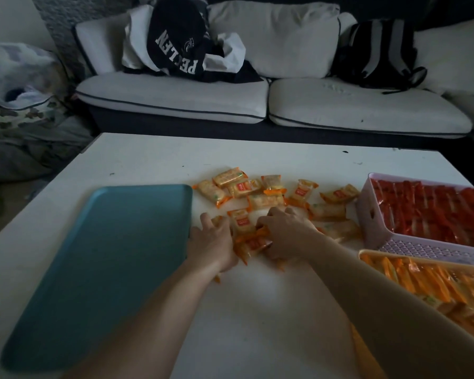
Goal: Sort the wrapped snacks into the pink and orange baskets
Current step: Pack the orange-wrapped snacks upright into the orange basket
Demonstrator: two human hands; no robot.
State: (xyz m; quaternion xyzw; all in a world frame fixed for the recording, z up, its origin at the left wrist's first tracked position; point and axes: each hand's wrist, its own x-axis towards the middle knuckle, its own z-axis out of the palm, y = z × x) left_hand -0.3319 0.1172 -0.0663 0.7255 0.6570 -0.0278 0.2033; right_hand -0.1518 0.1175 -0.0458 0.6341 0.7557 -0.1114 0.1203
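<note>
From the head camera, the step in hand looks like gathering. The left hand (214, 242) and right hand (285, 233) close in from either side on a bunch of snacks (248, 239) at the middle of the white surface (257, 310). Both sets of fingers (206, 218) are curled around the orange packets and squeeze them together. More loose snacks (257, 191) lie scattered just beyond, toward twelve and one o'clock.

The orange basket (367, 253) sits at four o'clock, already well filled with matching orange packets. The pink basket (372, 214) at three o'clock holds red ones. The next move probably calls for lifting the bunch without dropping any and carrying it right, over the orange rim.

A teal tray (107, 255) lies at nine o'clock, touching the left hand's outer edge. The pink basket's near corner stands close beside the carrying path. Beyond the surface, a pale sofa (175, 97) bears a dark garment (181, 42) and a backpack (381, 50).
</note>
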